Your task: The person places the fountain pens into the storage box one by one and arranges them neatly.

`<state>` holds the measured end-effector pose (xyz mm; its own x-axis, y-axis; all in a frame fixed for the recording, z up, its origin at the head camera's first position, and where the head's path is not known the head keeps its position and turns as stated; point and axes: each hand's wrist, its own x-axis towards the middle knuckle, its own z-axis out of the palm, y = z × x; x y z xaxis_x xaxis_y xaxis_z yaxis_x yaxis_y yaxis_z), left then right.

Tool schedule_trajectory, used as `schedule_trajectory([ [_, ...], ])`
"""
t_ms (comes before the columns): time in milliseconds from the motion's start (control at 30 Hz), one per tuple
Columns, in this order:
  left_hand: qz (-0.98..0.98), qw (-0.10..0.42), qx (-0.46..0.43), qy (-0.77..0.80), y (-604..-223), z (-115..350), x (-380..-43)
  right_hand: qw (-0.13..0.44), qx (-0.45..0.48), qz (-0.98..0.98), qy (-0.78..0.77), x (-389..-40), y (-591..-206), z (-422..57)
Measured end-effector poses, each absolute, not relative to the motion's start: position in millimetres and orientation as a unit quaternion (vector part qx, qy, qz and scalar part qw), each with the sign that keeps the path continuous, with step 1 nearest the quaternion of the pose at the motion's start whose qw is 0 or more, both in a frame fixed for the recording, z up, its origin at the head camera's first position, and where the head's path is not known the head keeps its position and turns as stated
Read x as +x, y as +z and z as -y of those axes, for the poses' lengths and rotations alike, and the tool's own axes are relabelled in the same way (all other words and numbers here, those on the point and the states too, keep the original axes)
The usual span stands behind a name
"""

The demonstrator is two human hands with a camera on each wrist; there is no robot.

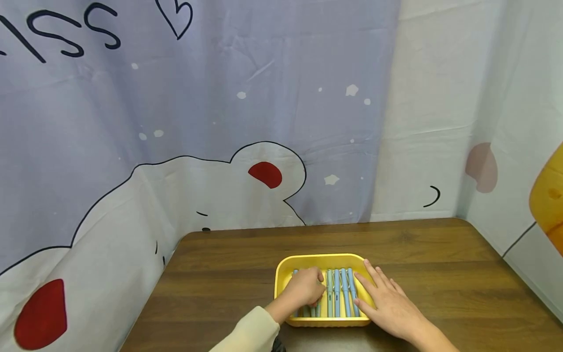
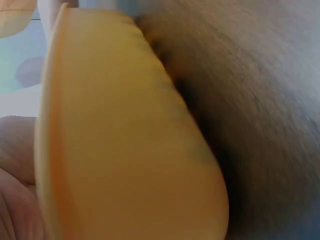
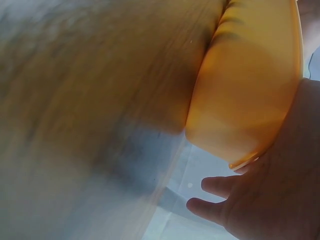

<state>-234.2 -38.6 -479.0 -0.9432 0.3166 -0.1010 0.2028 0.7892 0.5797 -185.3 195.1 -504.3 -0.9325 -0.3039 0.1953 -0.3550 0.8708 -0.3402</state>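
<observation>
A yellow plastic tray (image 1: 325,323) holds several slim blue pens (image 1: 337,293) and green pens (image 1: 330,296), lying side by side lengthwise. My left hand (image 1: 305,286) reaches over the front rim into the tray's left half, fingers bent down among the pens. It covers the middle of the pens there, so I cannot tell whether it grips one. At the tray's right side my right hand (image 1: 389,303) rests on the rim, fingers spread and fairly straight. The right wrist view shows the tray wall (image 3: 245,95) beside this hand (image 3: 270,195).
The tray stands near the front of a brown wooden table (image 1: 220,278). Behind the table hangs a printed curtain (image 1: 264,107) with cartoon figures, which continues along the right side (image 1: 506,122). A pale sleeve (image 1: 252,332) covers my left forearm.
</observation>
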Motion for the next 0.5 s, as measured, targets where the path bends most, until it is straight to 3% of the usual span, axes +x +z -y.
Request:
schedule_trajectory([
  [300, -0.927, -0.020, 0.200, 0.317, -468.7, 89.0, -234.8, 0.080, 0.171, 0.966, 0.178, -183.9, -503.5, -196.6],
  [500, -0.917, -0.045, 0.225, 0.327, -466.9, 126.8, -232.2, 0.078, 0.176, 0.966, 0.173, -184.7, -502.1, -198.6],
])
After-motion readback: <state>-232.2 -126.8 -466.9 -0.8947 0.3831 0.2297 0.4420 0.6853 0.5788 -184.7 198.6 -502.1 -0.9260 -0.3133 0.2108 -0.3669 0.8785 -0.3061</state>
